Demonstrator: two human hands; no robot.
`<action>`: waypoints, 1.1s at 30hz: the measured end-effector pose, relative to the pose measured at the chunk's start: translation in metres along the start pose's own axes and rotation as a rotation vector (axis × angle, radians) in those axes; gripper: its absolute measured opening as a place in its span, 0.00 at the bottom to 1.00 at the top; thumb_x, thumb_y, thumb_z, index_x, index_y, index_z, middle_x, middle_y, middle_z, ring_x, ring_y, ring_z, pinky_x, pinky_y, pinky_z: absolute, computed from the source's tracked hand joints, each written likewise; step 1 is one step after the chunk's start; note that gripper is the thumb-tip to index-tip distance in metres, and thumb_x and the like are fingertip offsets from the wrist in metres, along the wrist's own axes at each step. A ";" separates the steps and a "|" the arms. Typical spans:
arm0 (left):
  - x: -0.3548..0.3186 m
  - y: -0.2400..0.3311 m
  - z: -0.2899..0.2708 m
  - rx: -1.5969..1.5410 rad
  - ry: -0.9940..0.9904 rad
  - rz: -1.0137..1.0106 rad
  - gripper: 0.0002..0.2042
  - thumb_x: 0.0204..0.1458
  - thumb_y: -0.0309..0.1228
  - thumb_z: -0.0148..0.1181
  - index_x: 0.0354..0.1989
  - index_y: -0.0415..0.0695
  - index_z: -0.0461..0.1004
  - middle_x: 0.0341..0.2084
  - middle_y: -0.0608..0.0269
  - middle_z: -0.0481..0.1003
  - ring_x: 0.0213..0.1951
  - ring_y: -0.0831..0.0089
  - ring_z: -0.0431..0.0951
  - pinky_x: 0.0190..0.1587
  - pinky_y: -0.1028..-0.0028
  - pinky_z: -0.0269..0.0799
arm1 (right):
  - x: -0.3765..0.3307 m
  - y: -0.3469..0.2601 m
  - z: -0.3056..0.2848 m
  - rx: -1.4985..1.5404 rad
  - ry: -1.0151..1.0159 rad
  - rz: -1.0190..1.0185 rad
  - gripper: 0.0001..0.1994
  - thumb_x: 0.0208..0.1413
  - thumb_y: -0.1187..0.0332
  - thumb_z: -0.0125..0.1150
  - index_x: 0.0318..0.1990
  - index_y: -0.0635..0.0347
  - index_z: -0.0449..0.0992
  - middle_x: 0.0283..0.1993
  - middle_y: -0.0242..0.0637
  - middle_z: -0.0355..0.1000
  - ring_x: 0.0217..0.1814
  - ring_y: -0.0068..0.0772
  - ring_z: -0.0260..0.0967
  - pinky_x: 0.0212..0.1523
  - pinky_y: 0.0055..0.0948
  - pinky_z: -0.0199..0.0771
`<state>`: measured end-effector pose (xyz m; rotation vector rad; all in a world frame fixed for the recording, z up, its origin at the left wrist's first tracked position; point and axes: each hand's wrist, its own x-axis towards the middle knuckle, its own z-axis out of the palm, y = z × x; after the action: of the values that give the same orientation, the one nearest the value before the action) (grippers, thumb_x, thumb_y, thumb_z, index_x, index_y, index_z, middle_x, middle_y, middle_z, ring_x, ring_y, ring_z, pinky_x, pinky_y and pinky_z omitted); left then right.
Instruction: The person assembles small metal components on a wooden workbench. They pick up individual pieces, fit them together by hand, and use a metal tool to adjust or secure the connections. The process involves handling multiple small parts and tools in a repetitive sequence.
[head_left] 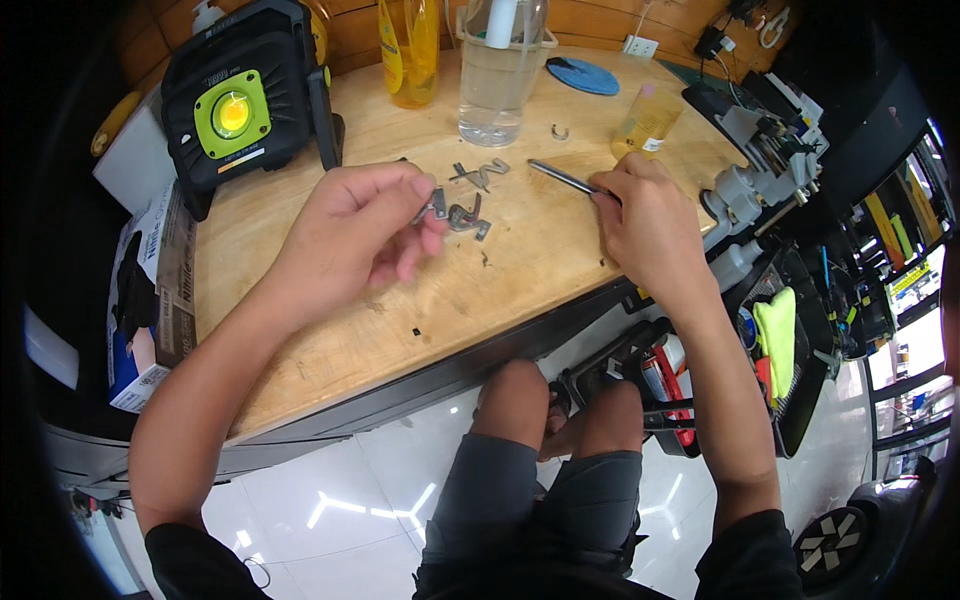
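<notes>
My left hand pinches a small flat grey piece between thumb and fingertips, above the wooden table. Just beyond and beside it lie several similar grey pieces, some bent and letter-like: a zigzag piece and a curled piece. My right hand is closed around a slim silver rod-like tool, whose far end points left toward the pieces. Whether the rod is a pen or tweezers I cannot tell. A small C-shaped piece rests farther back, apart from both hands.
A work lamp stands lit at the back left, above glove boxes. Along the back are a yellow bottle, a clear spray bottle, a blue round pad and a yellowish bottle. A tool cart stands right.
</notes>
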<state>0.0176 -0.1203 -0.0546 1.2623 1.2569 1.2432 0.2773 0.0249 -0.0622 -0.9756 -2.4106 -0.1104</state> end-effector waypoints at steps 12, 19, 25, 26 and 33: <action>-0.005 -0.002 0.005 0.052 0.018 -0.049 0.12 0.65 0.28 0.58 0.50 0.34 0.79 0.30 0.64 0.79 0.28 0.80 0.79 0.31 0.80 0.77 | 0.013 0.012 -0.002 0.137 -0.150 -0.067 0.07 0.59 0.78 0.58 0.45 0.65 0.73 0.44 0.51 0.74 0.51 0.57 0.71 0.52 0.47 0.70; 0.000 -0.003 0.002 -0.031 0.070 -0.151 0.13 0.65 0.30 0.60 0.51 0.34 0.77 0.34 0.59 0.80 0.33 0.73 0.83 0.37 0.76 0.81 | 0.006 0.002 -0.003 0.399 0.037 -0.208 0.10 0.60 0.80 0.57 0.49 0.65 0.73 0.43 0.53 0.74 0.45 0.59 0.73 0.46 0.40 0.74; 0.002 -0.008 0.000 -0.108 0.086 -0.111 0.12 0.65 0.30 0.60 0.50 0.33 0.76 0.37 0.56 0.80 0.35 0.70 0.84 0.39 0.74 0.82 | -0.001 -0.003 0.006 0.468 -0.081 -0.362 0.14 0.57 0.82 0.58 0.51 0.65 0.75 0.41 0.48 0.74 0.41 0.52 0.74 0.44 0.34 0.74; 0.004 -0.008 0.000 -0.120 0.089 -0.110 0.12 0.65 0.30 0.60 0.50 0.33 0.77 0.37 0.56 0.80 0.35 0.70 0.84 0.40 0.74 0.82 | -0.003 0.000 0.006 0.467 -0.054 -0.356 0.12 0.57 0.82 0.59 0.49 0.65 0.76 0.40 0.48 0.75 0.39 0.50 0.74 0.42 0.33 0.74; 0.002 -0.011 0.001 -0.139 0.134 -0.071 0.11 0.63 0.25 0.61 0.49 0.32 0.79 0.37 0.55 0.81 0.36 0.70 0.84 0.40 0.74 0.82 | 0.004 0.011 0.011 0.495 0.095 -0.403 0.09 0.53 0.80 0.64 0.43 0.65 0.81 0.35 0.42 0.75 0.35 0.38 0.73 0.37 0.29 0.72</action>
<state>0.0181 -0.1180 -0.0650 1.0406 1.2755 1.3574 0.2770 0.0384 -0.0707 -0.2545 -2.3450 0.2781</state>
